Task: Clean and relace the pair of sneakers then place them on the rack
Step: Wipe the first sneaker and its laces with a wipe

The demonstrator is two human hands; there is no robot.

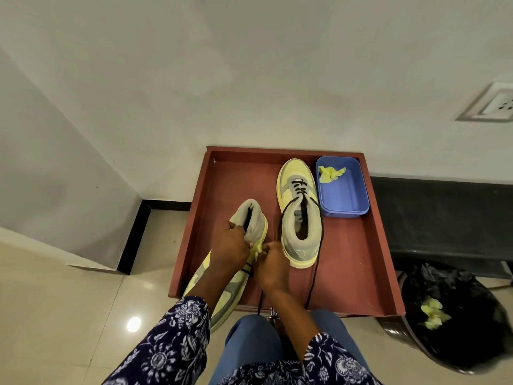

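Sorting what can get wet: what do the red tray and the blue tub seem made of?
Red tray: probably painted wood or board, with a matte, flat colour and square-cut raised edges. Blue tub: likely moulded plastic, smooth with a slight sheen, rounded corners and a lipped rim.

I'm looking down into what seems to be a home, probably a hallway corner or entry. Glossy cream floor tiles (69, 315) are reflecting a ceiling light, and a black skirting strip (133, 237) is running along plain white walls (194, 65). A wall socket (491, 105) is showing at the right. A bin lined with a black bag (455, 315) is sitting just beside a reddish-brown wooden tray (380, 259) holding sneakers (299, 212).
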